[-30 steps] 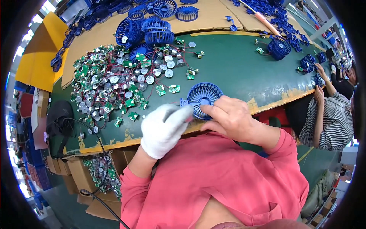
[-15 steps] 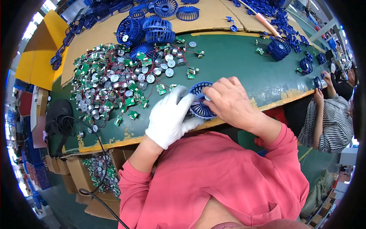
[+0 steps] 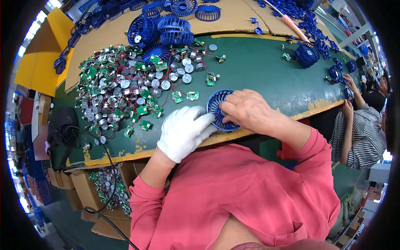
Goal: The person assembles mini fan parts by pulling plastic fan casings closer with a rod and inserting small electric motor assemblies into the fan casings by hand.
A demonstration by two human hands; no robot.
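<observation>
Gloved left hand [image 3: 183,132] is gripping the left side of a round blue fan housing [image 3: 214,102], fingers partly closed against the rim; it is probably bracing the piece against sliding. Bare right hand [image 3: 251,111] is reaching over the housing's right side, its fingers bunching toward the middle; cannot tell whether they are pinching anything, as the hand is covering its own fingertips. The housing is sitting at the near edge of the green tabletop [image 3: 250,62], presumably for working close to the body. A heap of motors and circuit boards [image 3: 121,85] is spreading toward the tabletop's left edge, likely within easy reach. Spare blue housings [image 3: 207,13] are lying on cardboard [image 3: 237,21] along the far edge.
</observation>
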